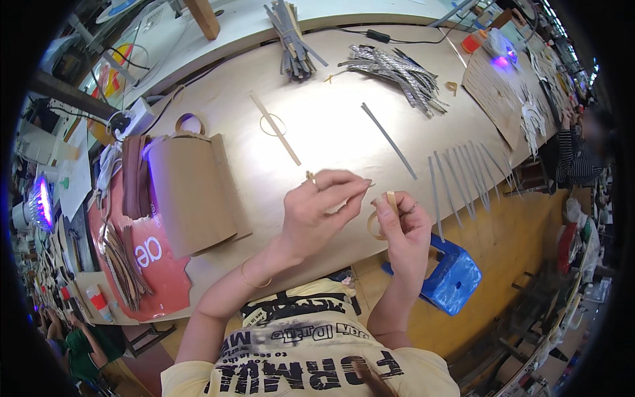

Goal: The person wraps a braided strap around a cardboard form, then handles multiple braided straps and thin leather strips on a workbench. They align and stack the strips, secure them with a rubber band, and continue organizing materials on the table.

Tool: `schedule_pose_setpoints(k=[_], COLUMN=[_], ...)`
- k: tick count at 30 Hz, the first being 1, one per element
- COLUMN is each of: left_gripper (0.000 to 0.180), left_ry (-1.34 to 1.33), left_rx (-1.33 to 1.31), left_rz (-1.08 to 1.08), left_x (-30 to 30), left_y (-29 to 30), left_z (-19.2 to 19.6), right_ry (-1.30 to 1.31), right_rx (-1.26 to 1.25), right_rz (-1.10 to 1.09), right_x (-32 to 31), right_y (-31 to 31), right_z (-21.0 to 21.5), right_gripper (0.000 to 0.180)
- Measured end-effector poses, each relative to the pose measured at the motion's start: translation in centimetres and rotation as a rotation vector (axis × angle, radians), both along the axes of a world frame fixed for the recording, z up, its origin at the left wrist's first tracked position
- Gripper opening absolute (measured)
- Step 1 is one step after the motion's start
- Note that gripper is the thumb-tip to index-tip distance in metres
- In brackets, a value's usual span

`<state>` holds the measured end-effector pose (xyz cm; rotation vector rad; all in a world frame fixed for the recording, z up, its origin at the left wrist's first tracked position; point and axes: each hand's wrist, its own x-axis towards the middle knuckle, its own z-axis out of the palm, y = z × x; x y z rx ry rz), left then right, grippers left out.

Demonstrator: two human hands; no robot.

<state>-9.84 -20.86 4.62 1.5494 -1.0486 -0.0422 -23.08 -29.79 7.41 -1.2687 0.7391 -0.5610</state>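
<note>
My left hand (321, 210) is raised over the front of the table, thumb and forefinger pinched together. Whatever is between those fingertips is too small to make out. Close beside it, my right hand (409, 228) grips a narrow roll of tan tape (391, 201), part of which loops out below the fingers. The two hands are apart by a small gap. Beyond them on the table lie a single dark grey strip (390, 142) and a tan strip (274, 129) crossing a thin ring. Several slim grey strips (456, 185) lie side by side along the right front edge.
Stacked brown sheets (188, 192) lie at left, a tape roll (192, 124) on their far edge. Bundled grey strips (294, 56) and a silvery strip pile (397, 73) are at the back. A blue stool (453, 278) stands below the table edge. Another person (575, 149) is far right.
</note>
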Motion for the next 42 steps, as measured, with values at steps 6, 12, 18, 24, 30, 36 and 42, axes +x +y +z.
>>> schedule_pose_setpoints(k=[6, 12, 18, 24, 30, 36, 42], left_gripper=[0.028, 0.028, 0.029, 0.028, 0.029, 0.026, 0.023], left_ry=[-0.397, -0.419, -0.443, -0.495, -0.496, -0.505, -0.549], left_rx=[-0.033, -0.034, -0.028, -0.024, -0.044, -0.010, -0.011], left_rz=[0.024, 0.068, 0.047, 0.041, 0.024, 0.019, 0.037], left_x=[1.7, 1.4, 1.6, 1.5, 1.3, 1.5, 1.3], left_y=[2.6, 3.6, 4.2, 4.5, 4.3, 4.4, 4.3], left_z=[0.6, 0.4, 0.5, 0.5, 0.3, 0.3, 0.5], right_ry=[-0.005, 0.031, 0.025, -0.008, -0.002, -0.034, -0.024], right_rx=[-0.076, -0.053, -0.026, -0.023, -0.018, 0.039, 0.011], right_rz=[0.002, -0.019, 0.015, 0.043, 0.034, 0.056, 0.047], right_x=[1.8, 2.2, 2.1, 2.1, 2.0, 1.8, 1.8], right_y=[2.4, 3.7, 3.6, 3.3, 3.1, 2.9, 2.9], right_z=[1.7, 2.3, 2.4, 2.2, 2.2, 2.5, 2.3], right_gripper=[0.012, 0.012, 0.014, 0.013, 0.012, 0.013, 0.014])
